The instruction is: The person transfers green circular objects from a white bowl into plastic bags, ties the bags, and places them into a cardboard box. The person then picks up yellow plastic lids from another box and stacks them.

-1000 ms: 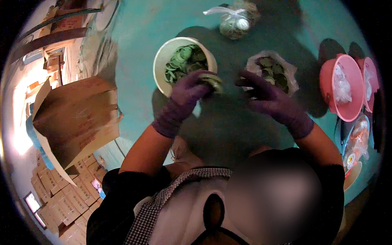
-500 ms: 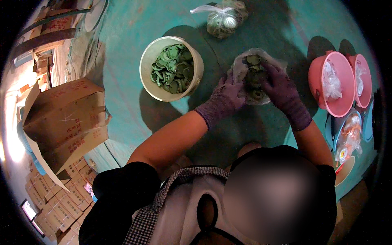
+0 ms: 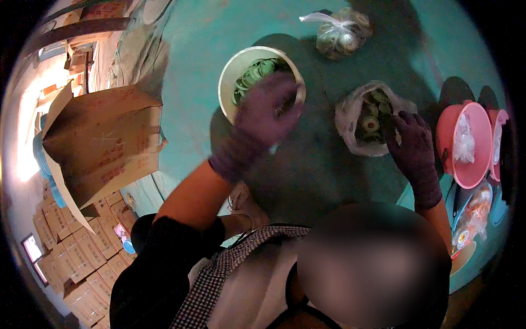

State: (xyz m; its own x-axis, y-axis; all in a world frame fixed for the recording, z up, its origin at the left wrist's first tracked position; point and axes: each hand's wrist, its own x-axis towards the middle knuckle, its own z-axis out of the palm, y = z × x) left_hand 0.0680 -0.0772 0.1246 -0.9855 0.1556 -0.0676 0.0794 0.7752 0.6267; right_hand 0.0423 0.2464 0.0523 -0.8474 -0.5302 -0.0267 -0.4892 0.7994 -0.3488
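Note:
A clear plastic bag (image 3: 348, 137) stands with its mouth open on the green floor covering, holding several round green pieces (image 3: 375, 111), some ring-shaped. To its left, a white bucket (image 3: 225, 90) contains many similar green ring-like and disc-shaped pieces (image 3: 255, 71). My left hand (image 3: 267, 112), in a purple knitted glove, is over the near right part of the bucket and covers some contents. Motion smears its fingers, so what they hold cannot be made out. My right hand (image 3: 411, 140), gloved alike, is at the bag's right rim with curled fingers gripping its edge.
A knotted clear bag (image 3: 341, 41) of round pieces lies beyond. Pink basins (image 3: 476, 159) with plastic bags inside stand at right, above a blue basin holding orange bagged items (image 3: 475, 211). An open cardboard box (image 3: 118, 126) is at left, with stacked cartons (image 3: 90, 268) below it.
My left hand has left the plastic bag and moved left over the bucket. My right hand has drawn back from the bag's inside to its right rim. The whole view has shifted slightly.

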